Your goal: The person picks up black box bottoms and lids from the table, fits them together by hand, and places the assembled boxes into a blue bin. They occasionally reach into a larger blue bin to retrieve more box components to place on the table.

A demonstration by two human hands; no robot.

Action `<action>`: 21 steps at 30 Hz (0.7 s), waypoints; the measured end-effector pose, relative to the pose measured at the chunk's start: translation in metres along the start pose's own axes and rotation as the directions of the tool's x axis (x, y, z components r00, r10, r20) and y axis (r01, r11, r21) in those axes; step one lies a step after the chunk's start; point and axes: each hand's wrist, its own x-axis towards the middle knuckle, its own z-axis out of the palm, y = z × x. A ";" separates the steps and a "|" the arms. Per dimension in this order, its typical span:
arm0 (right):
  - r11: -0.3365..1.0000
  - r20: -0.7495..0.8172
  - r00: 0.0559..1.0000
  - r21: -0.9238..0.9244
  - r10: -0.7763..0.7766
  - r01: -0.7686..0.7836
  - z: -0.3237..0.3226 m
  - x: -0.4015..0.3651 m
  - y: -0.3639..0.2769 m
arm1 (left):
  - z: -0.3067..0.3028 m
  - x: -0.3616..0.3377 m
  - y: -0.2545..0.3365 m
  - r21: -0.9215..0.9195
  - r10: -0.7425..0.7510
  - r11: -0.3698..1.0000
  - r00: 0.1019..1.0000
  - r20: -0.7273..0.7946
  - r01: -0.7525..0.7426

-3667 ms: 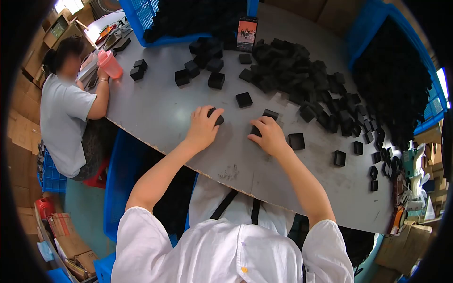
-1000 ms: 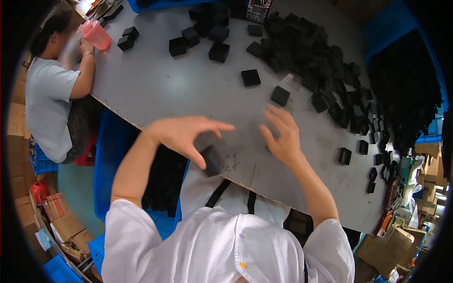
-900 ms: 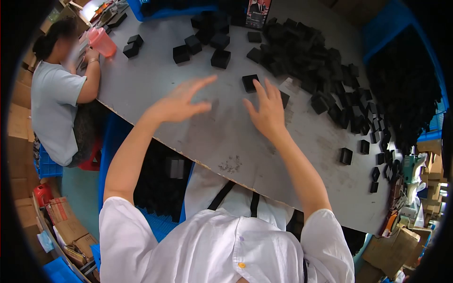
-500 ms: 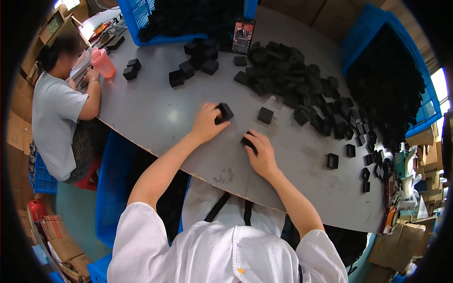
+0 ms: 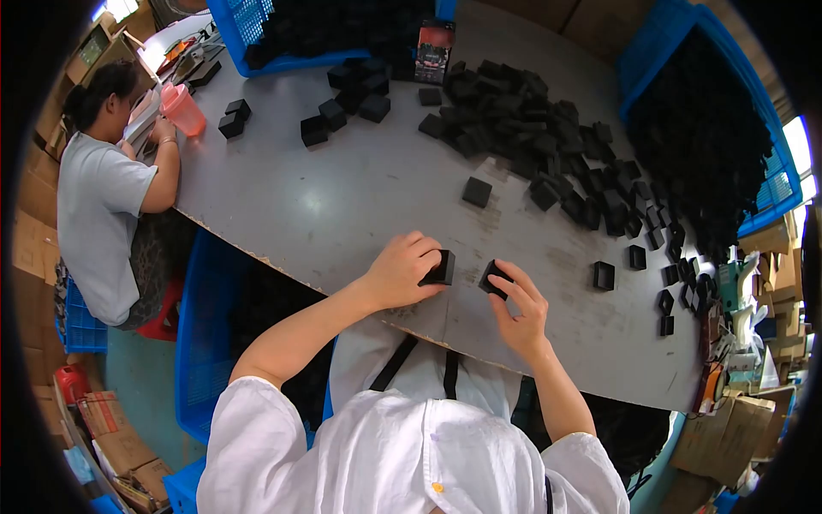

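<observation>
Near the front edge of the grey table, my left hand [image 5: 404, 271] is closed around a small black box [image 5: 440, 268], fingers on its far side and thumb on the near side. A short gap to the right, my right hand [image 5: 522, 310] pinches another black box piece [image 5: 494, 278] between thumb and fingers. The two pieces are apart. Beyond them a single black box [image 5: 477, 192] lies on the tabletop. To its right spreads a large heap of black box pieces [image 5: 531, 128], some of them hollow frames [image 5: 604, 276].
Blue crates [image 5: 224, 34] full of black pieces stand at the back and at the right [image 5: 655, 51]. Several black boxes [image 5: 332, 114] sit at the back left. A phone-like screen [image 5: 434, 51] stands upright. At left, a seated person [image 5: 107, 197] works beside a pink cup [image 5: 182, 110].
My left hand has come nearer and to the right with its black box. My right hand has shifted right and nearer, its piece now raised between the fingertips.
</observation>
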 end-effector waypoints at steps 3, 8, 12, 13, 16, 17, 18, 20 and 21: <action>0.996 0.103 0.993 0.070 -0.056 0.049 -0.001 0.001 -0.003 | 0.020 0.000 0.003 -0.309 -0.052 0.950 0.999 -0.017 0.044; 0.959 0.285 0.916 0.095 -0.283 0.267 0.019 -0.006 0.011 | 0.041 -0.001 0.028 -0.452 0.019 0.890 0.996 -0.082 -0.054; 0.972 0.368 0.900 0.074 -0.233 0.221 0.009 -0.010 0.009 | 0.044 -0.002 0.034 -0.420 0.059 0.902 0.991 -0.120 -0.105; 0.984 0.267 0.950 -0.026 -0.161 0.174 -0.003 -0.009 0.010 | 0.044 -0.002 0.034 -0.391 0.064 0.913 0.986 -0.154 -0.120; 0.910 -0.289 0.946 -0.335 0.146 -0.243 -0.037 -0.012 0.057 | 0.042 -0.004 0.032 -0.238 0.157 0.958 0.987 -0.036 -0.161; 0.798 -0.413 0.898 -0.486 0.150 -0.357 -0.053 -0.012 0.078 | 0.042 -0.004 0.032 -0.244 0.156 0.957 0.987 -0.036 -0.160; 0.646 -0.529 0.840 -0.599 0.124 -0.473 -0.068 -0.015 0.096 | 0.041 -0.005 0.034 -0.279 0.143 0.949 0.989 -0.035 -0.147; 0.598 -0.468 0.867 -0.651 0.170 -0.468 -0.086 -0.031 0.114 | 0.041 -0.002 0.031 -0.312 0.140 0.939 0.989 -0.040 -0.146; 0.554 -0.402 0.888 -0.698 0.223 -0.455 -0.090 -0.037 0.117 | 0.043 -0.003 0.027 -0.340 0.163 0.926 0.986 -0.029 -0.163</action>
